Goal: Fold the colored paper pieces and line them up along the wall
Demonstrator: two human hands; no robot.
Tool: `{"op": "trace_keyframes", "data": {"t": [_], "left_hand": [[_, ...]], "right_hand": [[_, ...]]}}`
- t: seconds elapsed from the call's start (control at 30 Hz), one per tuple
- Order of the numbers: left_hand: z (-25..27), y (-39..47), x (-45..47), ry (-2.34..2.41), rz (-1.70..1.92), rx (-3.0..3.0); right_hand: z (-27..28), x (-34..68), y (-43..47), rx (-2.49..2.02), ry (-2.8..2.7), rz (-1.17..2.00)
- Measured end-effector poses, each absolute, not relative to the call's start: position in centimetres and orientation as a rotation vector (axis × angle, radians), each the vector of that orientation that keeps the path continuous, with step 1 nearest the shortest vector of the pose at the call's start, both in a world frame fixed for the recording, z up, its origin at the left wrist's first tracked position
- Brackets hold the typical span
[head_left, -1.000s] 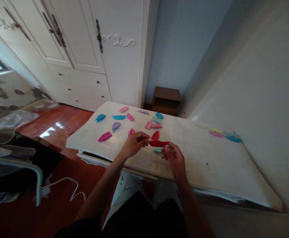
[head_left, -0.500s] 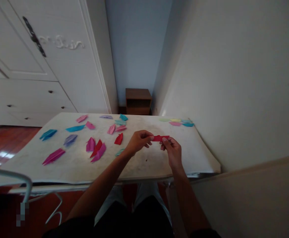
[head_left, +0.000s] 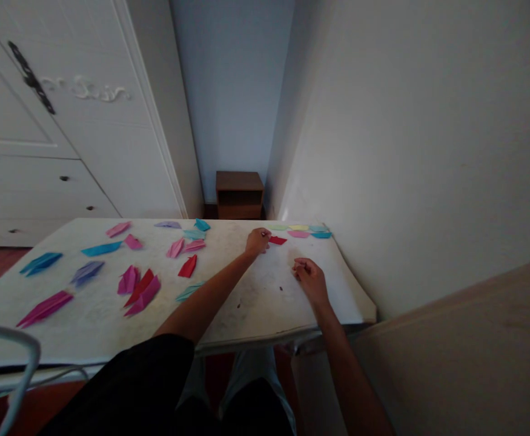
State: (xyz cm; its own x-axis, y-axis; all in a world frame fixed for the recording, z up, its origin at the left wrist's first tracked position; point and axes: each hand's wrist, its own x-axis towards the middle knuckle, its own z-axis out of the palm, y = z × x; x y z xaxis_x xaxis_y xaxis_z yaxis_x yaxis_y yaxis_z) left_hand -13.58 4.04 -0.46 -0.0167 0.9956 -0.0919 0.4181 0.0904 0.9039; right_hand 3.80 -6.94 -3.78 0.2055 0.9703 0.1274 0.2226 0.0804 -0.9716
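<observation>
1. Red folded paper (head_left: 278, 240): one piece, lying on or just over the bench (head_left: 255, 315) at eleven o'clock from the right hand (head_left: 310, 278), with its left end at the fingertips of the left hand (head_left: 259, 241).
2. The left hand appears to pinch that end, presumably so the rest stays uncovered and the folds uncrushed.
3. The right hand grasps nothing visible; its fingers curl loosely, apart from every paper, perhaps to keep the sight line free.
4. At twelve o'clock from the right hand lie five pieces, one each: pale green paper (head_left: 278, 227), yellow paper (head_left: 299, 227), light blue paper (head_left: 318, 229), pink paper (head_left: 298, 234) and deep blue paper (head_left: 321, 235). Their close, lengthwise setting looks deliberate; the red one sits just beside them.
5. Around nine o'clock, sixteen visible pieces lie loosely, apparently unsorted: four pale pink papers (head_left: 118, 229), three magenta papers (head_left: 45, 308), three blue papers (head_left: 40, 264), two lavender papers (head_left: 87, 273), two mint papers (head_left: 194, 234), two other red papers (head_left: 187, 266).
6. Total visible: twenty-two; the left forearm might hide more.
</observation>
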Motion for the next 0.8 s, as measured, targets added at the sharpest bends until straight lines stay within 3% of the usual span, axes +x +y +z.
{"op": "trace_keyframes", "data": {"t": [0.2,0.37,0.8], "left_hand": [[-1.3,5.1,-13.6,1.753,0.865,1.669],[-1.5,3.3,-13.3,1.846,0.875,1.890],[-1.4,2.1,-11.8,1.713,0.492,2.370]], "right_hand": [[-3.5,3.4,-7.3,-1.421,-1.596,0.642],[-3.0,3.4,-7.6,-1.431,-1.628,0.637],[-2.9,3.5,-7.8,-1.433,-1.573,0.673]]}}
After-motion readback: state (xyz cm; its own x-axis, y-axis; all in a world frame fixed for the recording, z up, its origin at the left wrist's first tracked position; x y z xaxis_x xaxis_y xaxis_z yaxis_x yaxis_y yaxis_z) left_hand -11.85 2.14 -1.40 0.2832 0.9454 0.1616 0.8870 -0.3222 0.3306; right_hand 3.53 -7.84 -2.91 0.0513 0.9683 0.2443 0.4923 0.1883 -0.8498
